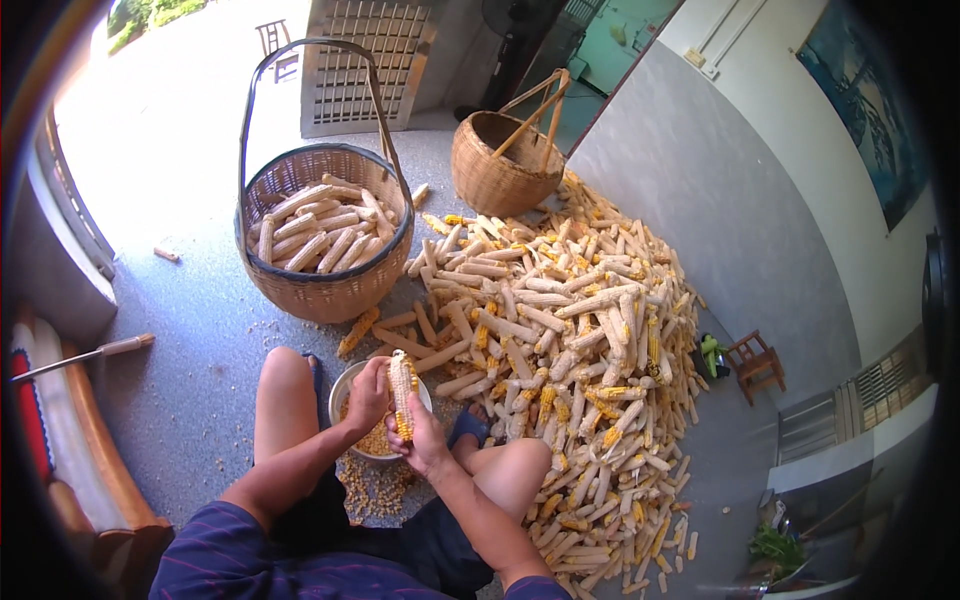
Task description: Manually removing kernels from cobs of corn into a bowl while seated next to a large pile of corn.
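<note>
A partly shelled corn cob [403, 384] is held above a white bowl [336, 391], with yellow kernels left along its right side and lower end. My right hand [424, 439] grips the lower end of the cob. Against its upper left side, my left hand [369, 394] is closed with curled fingers; their tips are partly hidden. Loose corn kernels [373, 442] lie in the bowl, which sits on the floor between my feet. More spilled kernels [375, 487] are scattered on the floor just in front of me.
A large heap of corn cobs [555, 300], mostly stripped, spreads to my right. Ahead stands a tall-handled woven basket [326, 292] full of bare cobs. Behind the heap is another wicker basket [499, 169]. A brush-tipped stick [124, 346] juts in from the left. A small wooden chair [754, 365] stands far right.
</note>
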